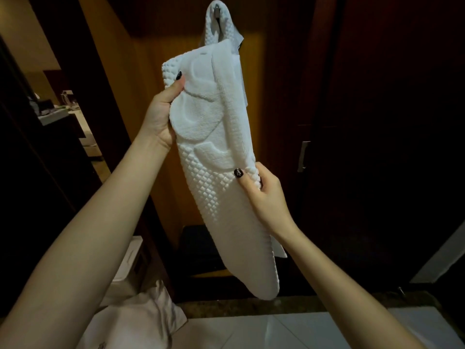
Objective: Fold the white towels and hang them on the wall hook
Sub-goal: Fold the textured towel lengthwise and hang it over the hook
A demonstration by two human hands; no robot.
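White towel, gripped by left hand, right hand

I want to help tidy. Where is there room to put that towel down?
The white surface looks bare between the crumpled cloth and the right forearm. The hook is crowded: a hanging towel is already on it. The left hand and right hand both grip the folded towel.

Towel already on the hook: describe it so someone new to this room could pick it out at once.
Find the orange-lit wood panel beside the dark door. At its very top a small metal hook carries the hanging towel, white and quilted, draped over it. Unlike the folded towel held in front, no hand touches it.
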